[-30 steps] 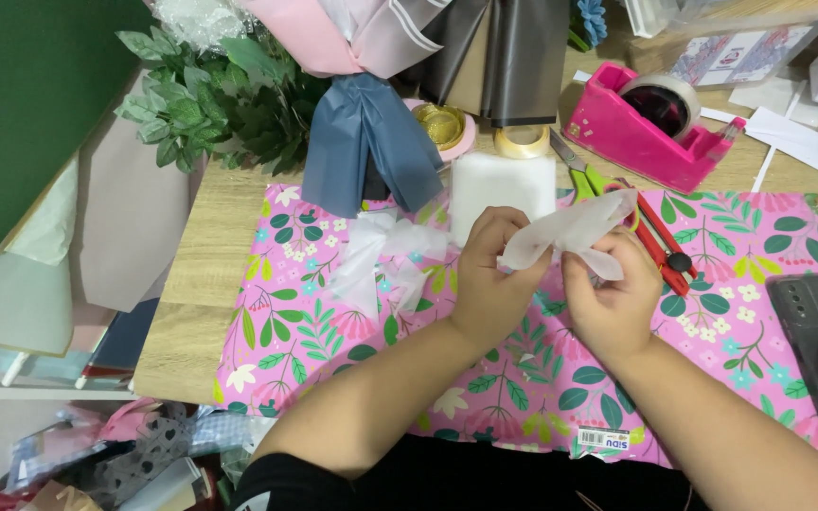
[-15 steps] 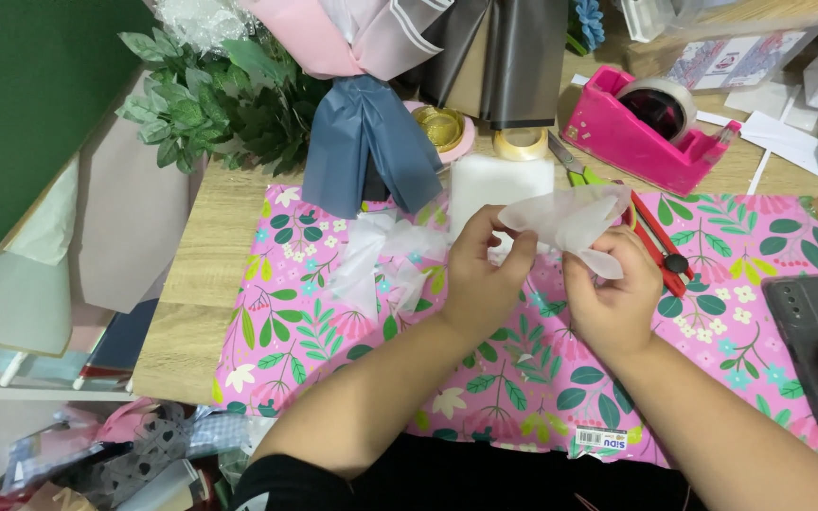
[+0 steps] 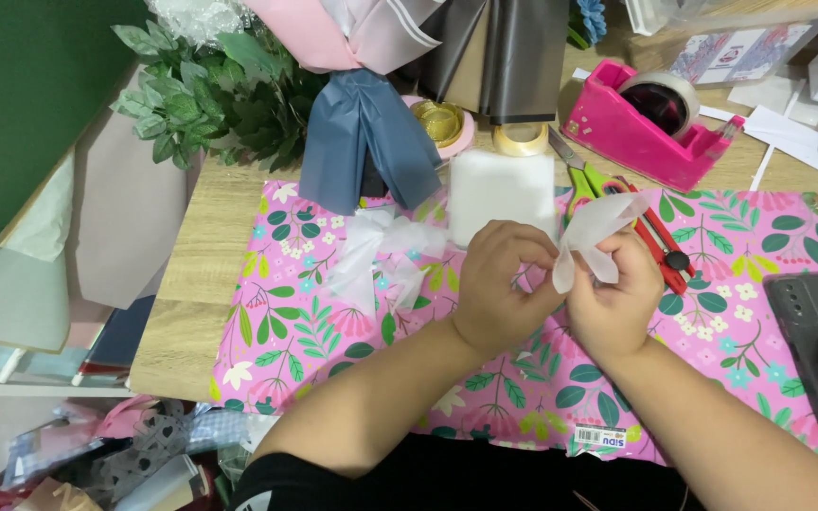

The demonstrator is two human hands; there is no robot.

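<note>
white sheer ribbon strip [image 3: 591, 235] sits pinched between my left hand [image 3: 499, 284] and right hand [image 3: 617, 301], both grasping it above the pink floral paper sheet [image 3: 333, 322].

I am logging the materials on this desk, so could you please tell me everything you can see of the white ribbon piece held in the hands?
The white ribbon piece is a sheer, slightly glossy strip, probably organza or thin plastic. It is folded into loops that fan up and to the right, one tip reaching toward the red cutter. The left hand and right hand pinch it together at its lower end, holding it above the pink floral paper. Nothing else touches it.
</note>
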